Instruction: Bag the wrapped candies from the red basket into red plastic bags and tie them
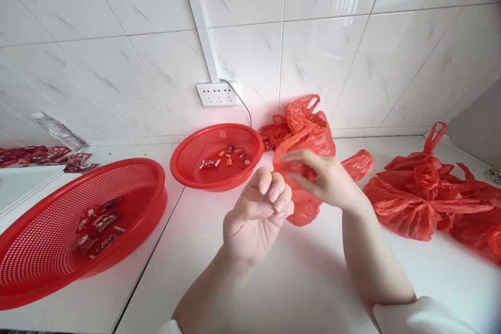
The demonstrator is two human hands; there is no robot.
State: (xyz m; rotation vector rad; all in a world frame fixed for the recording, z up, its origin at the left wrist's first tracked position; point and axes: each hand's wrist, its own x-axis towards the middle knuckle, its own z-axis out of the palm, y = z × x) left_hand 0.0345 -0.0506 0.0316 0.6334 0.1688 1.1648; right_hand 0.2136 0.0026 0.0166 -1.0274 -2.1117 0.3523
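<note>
My left hand (256,219) is raised above the white table, palm toward me, its fingers curled in against the thumb. What they hold, if anything, is hidden. Just behind its fingertips is a thin red plastic bag (303,211). My right hand (329,177) is at the upper part of this bag, its fingers reaching left across it. Motion smears those fingers, so I cannot see whether they grip the plastic. Left of the bag, a round red mesh basket (178,167) holds several small wrapped pieces (229,159) and a red packet (210,164).
A larger red basket (154,182) with red packets stands at left. Further back lie a clear plastic bottle (62,132) and more red packets (37,156). Filled, tied red bags (418,193) sit at right; another red bag (309,120) leans near the wall. A cable (245,104) hangs from a socket (216,95).
</note>
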